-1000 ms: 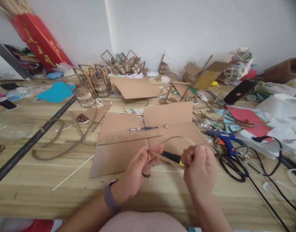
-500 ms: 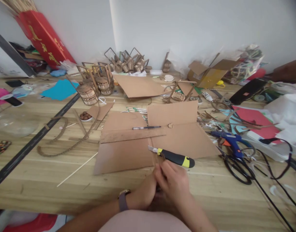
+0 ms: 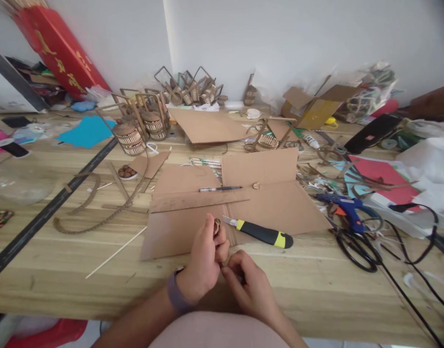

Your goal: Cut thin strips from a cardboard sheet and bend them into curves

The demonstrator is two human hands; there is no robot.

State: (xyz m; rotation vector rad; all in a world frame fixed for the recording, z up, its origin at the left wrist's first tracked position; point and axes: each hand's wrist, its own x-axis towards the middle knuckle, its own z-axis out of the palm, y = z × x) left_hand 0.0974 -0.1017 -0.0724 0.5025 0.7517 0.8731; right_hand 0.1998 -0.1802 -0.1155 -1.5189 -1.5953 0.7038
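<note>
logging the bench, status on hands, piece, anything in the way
Left hand gripping small brown piece. Right hand close by, hold unclear. Utility knife, blade out, lying just beyond.

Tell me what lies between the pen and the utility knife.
The head view shows a flat brown strip, then bare cardboard, between the pen and utility knife.

Back left: tilted red box [image 3: 60, 53] | left: blue sheet [image 3: 86, 131] | right: red sheet [image 3: 382, 172]

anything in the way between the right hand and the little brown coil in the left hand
Yes, the curled fingers of the left hand lie between the right hand and the brown coil. The utility knife lies to the coil's right, outside that gap.
</note>
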